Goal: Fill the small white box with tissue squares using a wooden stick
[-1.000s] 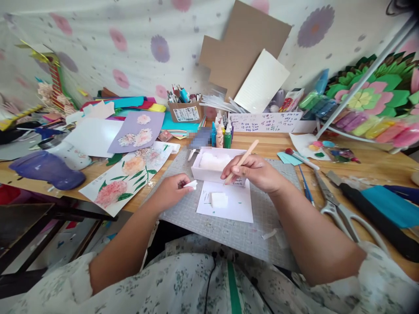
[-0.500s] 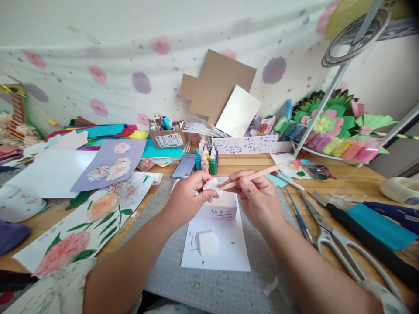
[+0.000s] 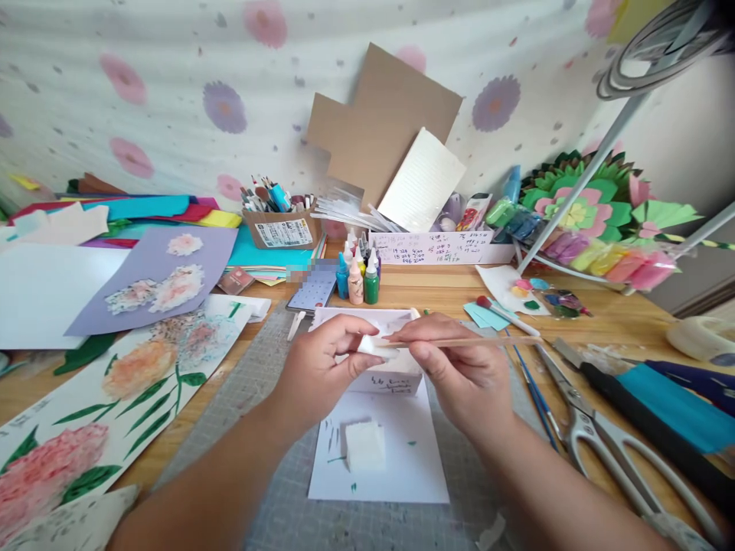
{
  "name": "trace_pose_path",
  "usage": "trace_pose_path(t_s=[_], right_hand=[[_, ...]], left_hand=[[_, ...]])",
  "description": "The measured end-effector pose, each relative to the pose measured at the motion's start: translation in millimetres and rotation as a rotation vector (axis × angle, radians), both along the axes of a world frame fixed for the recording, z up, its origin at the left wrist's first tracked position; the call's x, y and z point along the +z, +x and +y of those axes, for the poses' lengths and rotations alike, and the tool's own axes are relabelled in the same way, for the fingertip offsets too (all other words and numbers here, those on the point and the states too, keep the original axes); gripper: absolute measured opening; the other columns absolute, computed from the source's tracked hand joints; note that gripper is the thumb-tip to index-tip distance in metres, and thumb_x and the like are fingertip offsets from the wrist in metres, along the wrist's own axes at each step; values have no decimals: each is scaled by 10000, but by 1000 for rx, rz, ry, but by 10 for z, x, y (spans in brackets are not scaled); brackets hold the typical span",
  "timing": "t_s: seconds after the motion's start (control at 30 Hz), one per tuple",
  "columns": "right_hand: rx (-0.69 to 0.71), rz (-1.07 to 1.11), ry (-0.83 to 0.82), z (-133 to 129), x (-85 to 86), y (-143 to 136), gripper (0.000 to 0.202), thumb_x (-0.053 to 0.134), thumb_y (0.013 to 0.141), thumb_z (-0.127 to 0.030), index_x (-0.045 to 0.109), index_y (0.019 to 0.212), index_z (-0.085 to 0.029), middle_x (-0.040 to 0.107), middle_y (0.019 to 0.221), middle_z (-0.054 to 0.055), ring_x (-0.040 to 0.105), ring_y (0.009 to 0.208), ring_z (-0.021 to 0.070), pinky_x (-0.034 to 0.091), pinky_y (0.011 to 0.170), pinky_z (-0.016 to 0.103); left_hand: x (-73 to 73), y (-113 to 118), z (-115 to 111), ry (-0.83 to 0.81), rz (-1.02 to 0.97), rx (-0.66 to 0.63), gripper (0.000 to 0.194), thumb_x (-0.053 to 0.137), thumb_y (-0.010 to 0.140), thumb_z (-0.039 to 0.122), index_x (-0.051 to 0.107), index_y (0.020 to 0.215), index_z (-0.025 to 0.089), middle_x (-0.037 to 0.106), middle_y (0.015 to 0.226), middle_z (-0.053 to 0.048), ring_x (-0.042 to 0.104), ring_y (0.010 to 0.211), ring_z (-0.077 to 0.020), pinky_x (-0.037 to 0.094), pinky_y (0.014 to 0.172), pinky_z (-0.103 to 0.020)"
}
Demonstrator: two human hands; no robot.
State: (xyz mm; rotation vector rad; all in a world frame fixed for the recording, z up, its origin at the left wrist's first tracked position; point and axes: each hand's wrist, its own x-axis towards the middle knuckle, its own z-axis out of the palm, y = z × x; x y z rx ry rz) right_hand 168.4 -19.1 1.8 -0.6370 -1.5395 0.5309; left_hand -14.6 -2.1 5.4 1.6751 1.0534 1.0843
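My left hand (image 3: 321, 367) pinches a small white piece (image 3: 377, 348) between thumb and fingers. In my right hand (image 3: 459, 366) is a thin wooden stick (image 3: 505, 341), held nearly level, with its tip against the white piece. Both hands are over a white box (image 3: 390, 380) with handwriting on its front. Closer to me, a white square pad (image 3: 365, 446) lies on a white sheet (image 3: 396, 484) marked with green spots. Under the sheet is a grey cutting mat (image 3: 276, 490).
Paint bottles (image 3: 356, 282) and a phone (image 3: 313, 287) stand or lie behind the box. Scissors (image 3: 586, 421), brushes (image 3: 534, 390) and a black-handled knife (image 3: 643, 413) are at the right. Painted flower paper (image 3: 143, 383) lies at the left.
The view has tilted down and shifted. The stick has swung from slanting upward to nearly level, and the white piece has turned in my left fingers.
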Motion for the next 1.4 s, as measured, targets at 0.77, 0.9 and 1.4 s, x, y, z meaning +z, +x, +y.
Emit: trace_pose_path(t_s=[0.77,0.9,1.4], right_hand=[[179,302,-262,-12,-113,-18,103,668,871,-326,737,923,-272,725,855,31,724,793,203,600,735,382],[205,286,-252,-15,-105,-30,107,644,888,-329,726,916,-267,726,837,30,723,738,190,604,700,370],[75,-23,66,-66,24,-10,216,621,896,-171,721,1044,-292,786,915,45,726,868,216,583,783,407]], left_hand=[[-54,62,6,-194,-463,-77,288,850,669,248,601,796,176,621,742,24,568,652,-90,458,608,-195],[-43,91,4,-132,-484,-56,326,846,667,261,537,738,186,599,756,28,551,641,-92,451,582,-203],[-53,85,-16,-308,-528,-154,240,724,814,381,689,753,151,625,729,-23,558,712,-130,457,686,-249]])
